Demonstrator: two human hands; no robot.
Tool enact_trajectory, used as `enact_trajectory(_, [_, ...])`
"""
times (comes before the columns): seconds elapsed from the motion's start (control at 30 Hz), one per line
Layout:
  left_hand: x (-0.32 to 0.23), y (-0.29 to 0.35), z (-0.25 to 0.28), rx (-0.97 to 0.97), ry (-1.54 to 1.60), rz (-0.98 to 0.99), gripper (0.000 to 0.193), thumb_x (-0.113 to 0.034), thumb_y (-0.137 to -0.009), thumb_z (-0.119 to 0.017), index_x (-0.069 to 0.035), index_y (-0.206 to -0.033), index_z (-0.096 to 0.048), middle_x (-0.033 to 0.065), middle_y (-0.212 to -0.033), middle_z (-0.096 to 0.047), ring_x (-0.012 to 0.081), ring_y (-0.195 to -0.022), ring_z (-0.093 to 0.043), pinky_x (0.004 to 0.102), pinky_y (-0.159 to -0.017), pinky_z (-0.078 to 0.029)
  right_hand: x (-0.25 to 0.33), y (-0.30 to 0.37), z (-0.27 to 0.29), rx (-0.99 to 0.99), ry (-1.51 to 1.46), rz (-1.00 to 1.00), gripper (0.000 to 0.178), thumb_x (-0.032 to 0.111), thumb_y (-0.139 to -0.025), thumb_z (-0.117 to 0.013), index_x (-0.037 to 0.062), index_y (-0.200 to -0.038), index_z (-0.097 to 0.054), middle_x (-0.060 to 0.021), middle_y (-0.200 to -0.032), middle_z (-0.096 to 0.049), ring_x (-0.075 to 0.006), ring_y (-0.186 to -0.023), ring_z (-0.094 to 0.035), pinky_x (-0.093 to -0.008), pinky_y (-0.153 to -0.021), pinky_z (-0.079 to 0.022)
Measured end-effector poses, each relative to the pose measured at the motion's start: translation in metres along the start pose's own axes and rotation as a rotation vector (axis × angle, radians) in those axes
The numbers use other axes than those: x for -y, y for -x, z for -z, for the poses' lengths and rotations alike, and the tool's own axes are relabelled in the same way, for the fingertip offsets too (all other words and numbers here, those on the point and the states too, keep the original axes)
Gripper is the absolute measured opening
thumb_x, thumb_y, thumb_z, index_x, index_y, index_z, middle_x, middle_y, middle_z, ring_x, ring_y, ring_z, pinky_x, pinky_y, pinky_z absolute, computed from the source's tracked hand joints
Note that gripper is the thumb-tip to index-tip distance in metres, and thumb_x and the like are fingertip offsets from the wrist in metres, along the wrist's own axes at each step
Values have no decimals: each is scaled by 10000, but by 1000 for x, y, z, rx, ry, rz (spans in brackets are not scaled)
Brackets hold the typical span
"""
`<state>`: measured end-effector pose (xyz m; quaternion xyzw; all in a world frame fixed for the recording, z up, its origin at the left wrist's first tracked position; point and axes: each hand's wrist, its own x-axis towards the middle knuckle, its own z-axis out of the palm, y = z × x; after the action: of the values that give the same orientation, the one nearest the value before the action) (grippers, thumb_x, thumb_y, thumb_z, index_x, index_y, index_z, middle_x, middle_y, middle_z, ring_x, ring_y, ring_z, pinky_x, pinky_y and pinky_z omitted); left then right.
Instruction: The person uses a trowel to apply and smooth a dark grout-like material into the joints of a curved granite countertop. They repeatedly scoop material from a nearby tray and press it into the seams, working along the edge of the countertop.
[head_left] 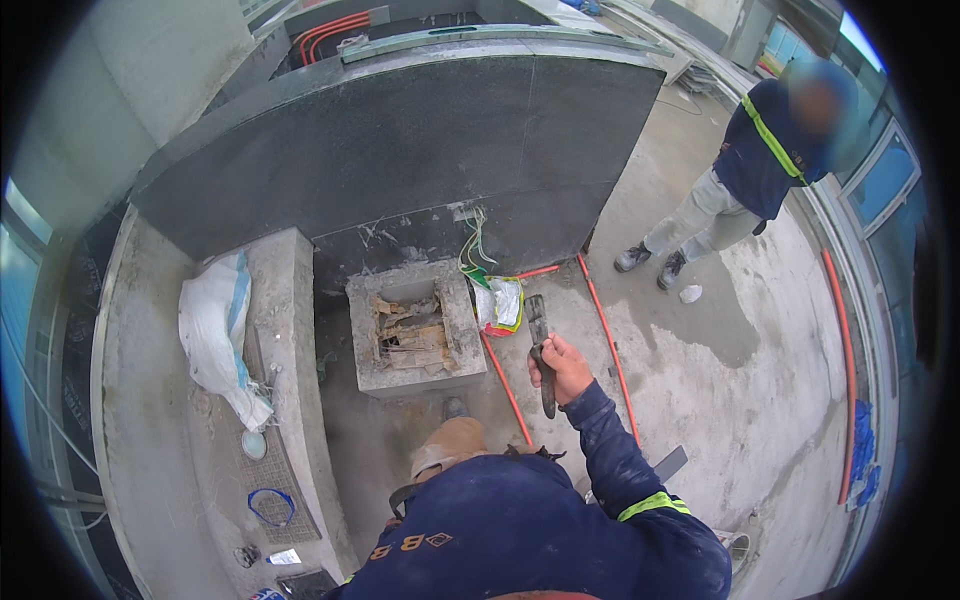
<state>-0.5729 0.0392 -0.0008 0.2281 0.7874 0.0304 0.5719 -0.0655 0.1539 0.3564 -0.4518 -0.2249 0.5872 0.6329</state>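
My right hand [568,368] is closed around a dark hand tool [537,318] with a long handle and a flat, blade-like end that points away from me. Its exact kind is hard to make out. I hold it over the concrete floor, just right of a square concrete block [420,378]. The block's top is broken open, and rough brown pieces [418,345] show inside. A crumpled white and yellow bag [500,305] lies behind the tool, beside green wires [476,250] coming out of the dark wall. My left hand does not show.
Orange conduits [608,345] run along the floor. On the left concrete ledge [292,360] lie a white sack [215,320], a round lid [253,445] and blue-framed safety glasses [271,507]. Another person [745,165] stands at the far right near a wet patch [710,325].
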Motion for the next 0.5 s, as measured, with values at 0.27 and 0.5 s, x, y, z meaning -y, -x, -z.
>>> enact_trajectory(0.27, [-290, -113, 11, -30, 6, -540, 179, -143, -894, -635, -37, -1033, -594, 94, -771, -617, 224, -618, -600, 380, -482, -484, 69, -80, 18, -445, 373, 151, 352, 356, -950, -583, 19, -990, -488, -84, -767, -602, -112, -544, -533, -269, -481, -452])
enact_trajectory(0.5, [-441, -87, -11, -36, 202, -638, 200, -185, -883, -669, -88, -1017, -557, 30, -758, -582, 170, -578, -592, 319, -446, -418, 140, -166, 59, -690, 627, 371, 469, 464, -912, -606, 13, -847, -492, -65, -597, -561, -121, -430, -512, -273, -395, -402])
